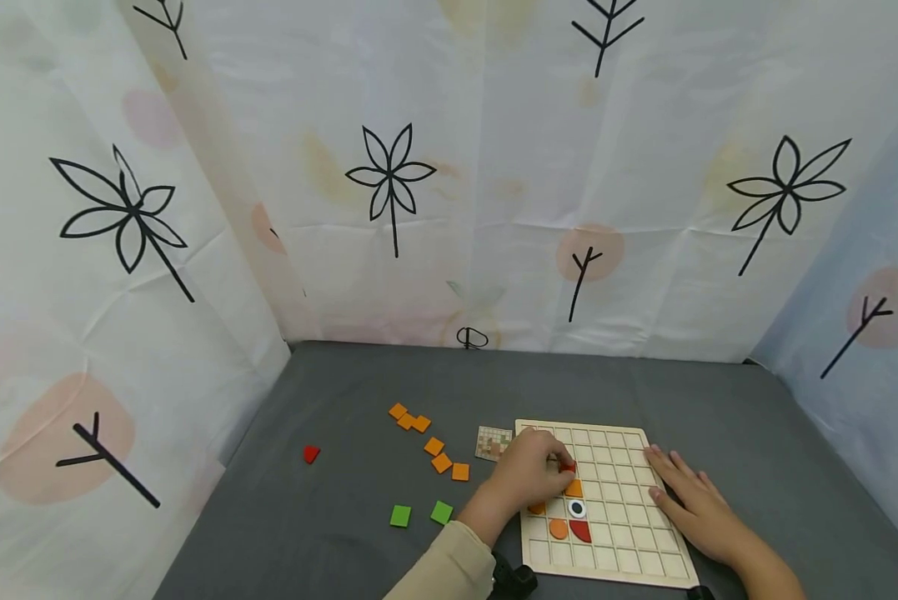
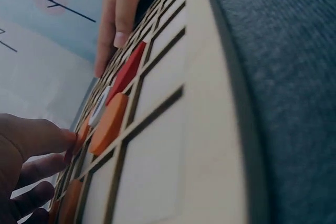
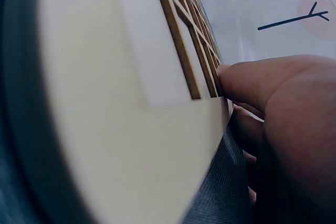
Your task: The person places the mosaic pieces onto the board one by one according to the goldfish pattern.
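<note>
A wooden grid board lies on the grey table. My left hand reaches over its left columns, thumb and fingers pinching a small red tile. In the left wrist view the red tile shows at the thumb tip, beside an orange tile. On the board near that hand are an orange square tile, a black-and-white ring tile, an orange round tile and a red quarter-round tile. My right hand rests along the board's right edge, fingers extended, thumb on the rim.
Left of the board lie several orange square tiles, two green square tiles and one red tile. A small printed pattern card sits by the board's upper left corner, partly behind the left hand. Patterned cloth walls surround the table.
</note>
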### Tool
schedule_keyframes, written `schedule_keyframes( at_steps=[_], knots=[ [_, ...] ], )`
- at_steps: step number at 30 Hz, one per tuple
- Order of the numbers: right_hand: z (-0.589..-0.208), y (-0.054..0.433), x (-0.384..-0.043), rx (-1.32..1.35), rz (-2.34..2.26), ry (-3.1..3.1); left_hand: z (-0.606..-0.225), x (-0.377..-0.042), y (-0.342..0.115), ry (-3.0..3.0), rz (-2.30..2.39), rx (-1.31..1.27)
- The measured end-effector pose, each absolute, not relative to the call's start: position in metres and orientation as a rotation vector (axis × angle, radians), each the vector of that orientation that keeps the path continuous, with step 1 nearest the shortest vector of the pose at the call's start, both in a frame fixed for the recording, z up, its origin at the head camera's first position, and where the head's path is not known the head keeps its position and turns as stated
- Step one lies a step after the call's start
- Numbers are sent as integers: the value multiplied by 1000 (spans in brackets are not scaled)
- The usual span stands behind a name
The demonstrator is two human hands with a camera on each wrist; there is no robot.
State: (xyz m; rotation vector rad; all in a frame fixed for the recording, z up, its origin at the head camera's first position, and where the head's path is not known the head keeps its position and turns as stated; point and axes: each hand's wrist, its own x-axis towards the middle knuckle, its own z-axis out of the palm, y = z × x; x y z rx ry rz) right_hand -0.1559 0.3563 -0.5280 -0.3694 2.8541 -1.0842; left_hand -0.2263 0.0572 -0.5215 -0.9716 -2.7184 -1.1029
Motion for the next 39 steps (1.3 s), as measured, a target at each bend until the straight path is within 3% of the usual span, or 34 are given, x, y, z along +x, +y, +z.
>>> schedule_keyframes(
  at_steps=[32,39],
  knots=[
    [-531,358,-155,-362,-1075,2861,-520,-222,58,-2689,-927,-1093],
    [-532,359,-155,-355,-1078,2852,-509,-227,38,-2702,-1043,-949]
  ],
)
